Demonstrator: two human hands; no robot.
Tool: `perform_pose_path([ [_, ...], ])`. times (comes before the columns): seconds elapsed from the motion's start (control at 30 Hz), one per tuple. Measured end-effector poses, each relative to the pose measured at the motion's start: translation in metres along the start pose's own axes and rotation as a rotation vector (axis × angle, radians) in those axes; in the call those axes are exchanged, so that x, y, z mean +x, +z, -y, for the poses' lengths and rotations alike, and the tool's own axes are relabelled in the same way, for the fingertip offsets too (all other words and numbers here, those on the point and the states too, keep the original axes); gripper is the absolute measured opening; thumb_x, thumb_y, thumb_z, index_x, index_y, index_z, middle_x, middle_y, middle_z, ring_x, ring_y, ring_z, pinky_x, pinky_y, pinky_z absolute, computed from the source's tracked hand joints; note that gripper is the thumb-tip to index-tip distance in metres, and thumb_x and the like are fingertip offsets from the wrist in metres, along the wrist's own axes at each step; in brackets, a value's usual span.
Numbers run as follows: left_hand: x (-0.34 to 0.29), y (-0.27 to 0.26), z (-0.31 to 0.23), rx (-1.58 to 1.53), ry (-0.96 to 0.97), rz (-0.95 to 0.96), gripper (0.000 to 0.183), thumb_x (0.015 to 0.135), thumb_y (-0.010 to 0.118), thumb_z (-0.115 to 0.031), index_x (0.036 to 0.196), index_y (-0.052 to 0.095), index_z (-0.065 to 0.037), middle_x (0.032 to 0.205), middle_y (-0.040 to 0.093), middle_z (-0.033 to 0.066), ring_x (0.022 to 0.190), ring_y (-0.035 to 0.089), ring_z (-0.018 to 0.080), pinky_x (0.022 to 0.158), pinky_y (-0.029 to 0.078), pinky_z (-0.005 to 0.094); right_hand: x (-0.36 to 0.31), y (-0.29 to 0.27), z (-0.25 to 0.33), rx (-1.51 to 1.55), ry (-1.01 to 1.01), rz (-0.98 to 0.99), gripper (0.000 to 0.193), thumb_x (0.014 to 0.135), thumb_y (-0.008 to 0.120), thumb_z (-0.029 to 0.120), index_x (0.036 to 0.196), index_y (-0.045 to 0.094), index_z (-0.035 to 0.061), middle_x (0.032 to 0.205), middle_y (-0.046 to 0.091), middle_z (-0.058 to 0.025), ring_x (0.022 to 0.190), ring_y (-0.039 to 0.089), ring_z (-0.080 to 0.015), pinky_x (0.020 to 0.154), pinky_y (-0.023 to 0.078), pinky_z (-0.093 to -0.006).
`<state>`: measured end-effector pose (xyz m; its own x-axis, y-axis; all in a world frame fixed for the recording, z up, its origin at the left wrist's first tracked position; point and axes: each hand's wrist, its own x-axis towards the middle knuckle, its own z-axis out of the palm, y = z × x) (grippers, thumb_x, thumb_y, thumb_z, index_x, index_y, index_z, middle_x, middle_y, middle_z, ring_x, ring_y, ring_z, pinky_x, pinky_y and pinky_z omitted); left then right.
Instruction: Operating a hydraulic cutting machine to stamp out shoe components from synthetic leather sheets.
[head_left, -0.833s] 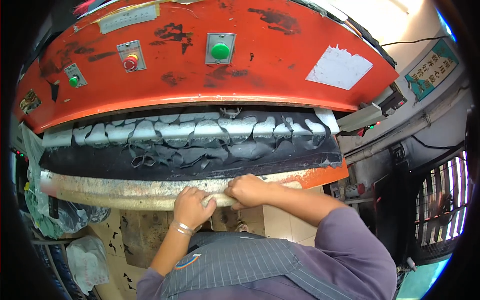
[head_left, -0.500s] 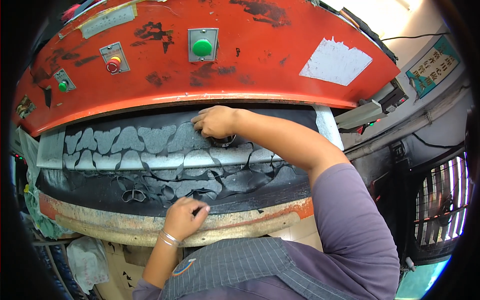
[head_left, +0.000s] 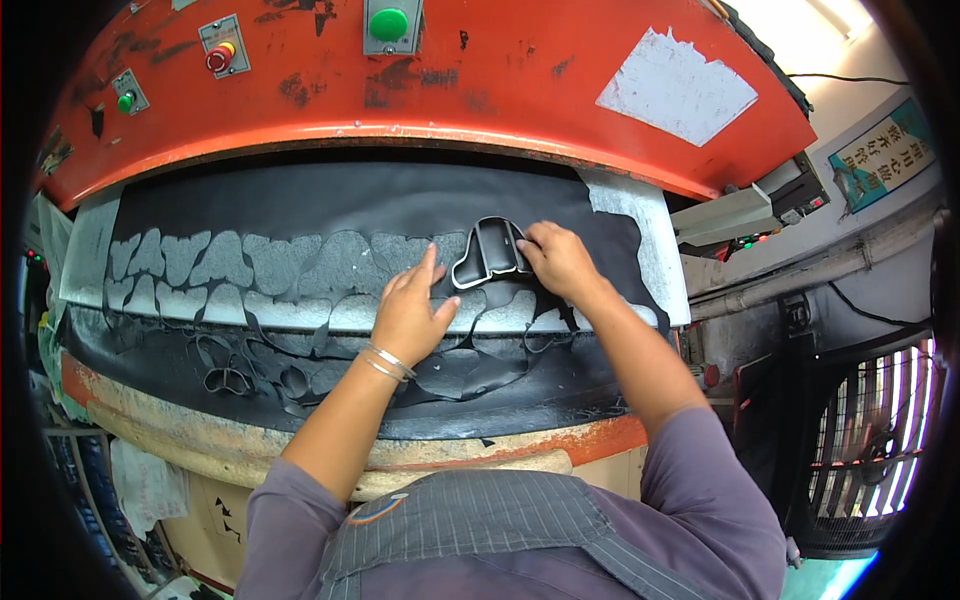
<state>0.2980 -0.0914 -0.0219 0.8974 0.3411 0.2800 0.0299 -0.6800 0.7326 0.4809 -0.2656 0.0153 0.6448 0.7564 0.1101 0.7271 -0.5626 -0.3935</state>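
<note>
My right hand [head_left: 562,258] grips the right side of a metal cutting die [head_left: 496,246], a hollow, curved outline with bars across its middle. The die stands on a black sheet [head_left: 340,195] at the right end of a row of shaped gaps that show a speckled grey surface. To its left, my left hand [head_left: 412,308] is open over the gaps, fingers stretched out and thumb apart. It holds nothing. Thin black strips of the sheet run between the gaps.
A red machine beam [head_left: 300,100] crosses behind the sheet, carrying a green button [head_left: 388,24] and a red knob [head_left: 220,57]. The pale bed [head_left: 640,210] shows at the right. Black scraps [head_left: 290,380] hang at the front above a worn ledge [head_left: 480,450]. A barred fan [head_left: 870,440] stands at right.
My right hand has moved right and nearer with the die, which now shows fully. My left hand has risen from the front edge onto the sheet, its fingers now stretched. The view has shifted.
</note>
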Motion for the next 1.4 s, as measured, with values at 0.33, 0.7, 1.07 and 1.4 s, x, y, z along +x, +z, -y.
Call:
perform_pose_path([
  [0.33, 0.000, 0.025, -0.006, 0.151, 0.019, -0.173, 0.056, 0.079, 0.071, -0.018, 0.128, 0.051, 0.000, 0.103, 0.071, 0.0061, 0.110, 0.059, 0.0245, 0.100, 0.039, 0.0413, -0.062, 0.008, -0.025, 0.124, -0.074, -0.152, 0.060, 0.072, 0.077, 0.029, 0.125, 0.059, 0.0090, 0.115, 0.061, -0.0145, 0.112, 0.052, -0.0304, 0.098, 0.036, -0.0387],
  [0.7, -0.009, 0.022, -0.016, 0.039, 0.028, -0.199, 0.054, 0.075, 0.075, -0.017, 0.123, 0.056, 0.001, 0.094, 0.071, 0.0080, 0.096, 0.065, 0.0228, 0.099, 0.042, 0.0408, -0.071, 0.009, -0.022, 0.003, -0.136, -0.199, 0.060, 0.063, 0.078, 0.014, 0.120, 0.061, 0.0043, 0.108, 0.064, -0.0149, 0.099, 0.060, -0.0303, 0.090, 0.046, -0.0377],
  [1.07, -0.001, -0.009, 0.014, -0.133, -0.069, -0.179, 0.062, 0.076, 0.074, -0.016, 0.131, 0.049, -0.001, 0.119, 0.063, 0.0143, 0.114, 0.058, 0.0274, 0.104, 0.039, 0.0391, -0.077, 0.001, 0.000, -0.118, -0.090, -0.294, 0.063, 0.071, 0.077, 0.024, 0.127, 0.055, 0.0056, 0.120, 0.059, -0.0147, 0.109, 0.054, -0.0320, 0.093, 0.042, -0.0397],
  [1.4, 0.032, -0.327, 0.175, 0.364, -0.117, -1.197, 0.063, 0.089, 0.059, -0.025, 0.140, 0.037, 0.004, 0.148, 0.034, 0.0203, 0.139, 0.032, 0.0302, 0.112, 0.026, 0.0366, 0.022, -0.073, 0.175, 0.191, -0.401, -0.542, 0.046, 0.079, 0.075, 0.024, 0.116, 0.056, 0.0037, 0.092, 0.066, -0.0122, 0.079, 0.065, -0.0250, 0.068, 0.053, -0.0355],
])
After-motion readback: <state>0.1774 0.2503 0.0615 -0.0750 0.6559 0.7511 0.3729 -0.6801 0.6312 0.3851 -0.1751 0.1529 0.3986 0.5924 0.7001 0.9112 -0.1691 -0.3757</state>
